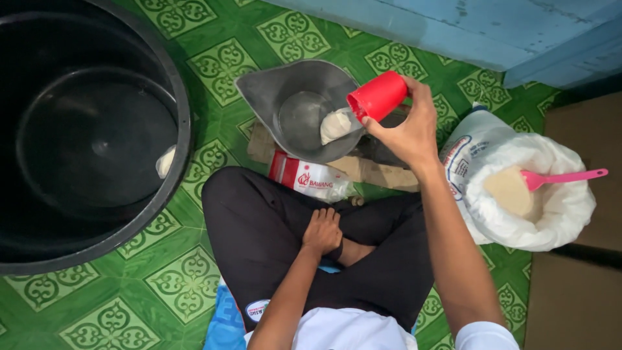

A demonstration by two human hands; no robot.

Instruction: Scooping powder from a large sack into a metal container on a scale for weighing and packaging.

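Red plastic cup (378, 95), tipped mouth-down over the grey metal scale pan (299, 107), with my right hand (407, 129) wrapped firmly around its base and a white heap of flour (335, 124) lying in the pan just below its rim. Left hand (322, 232), fingers curled loosely and holding nothing, rests on my crossed black-trousered leg (259, 227). Also listed: large black tub (183, 116) to the left on the green patterned floor (188, 282), white sack (551, 207) with pink scoop (562, 177) to the right.
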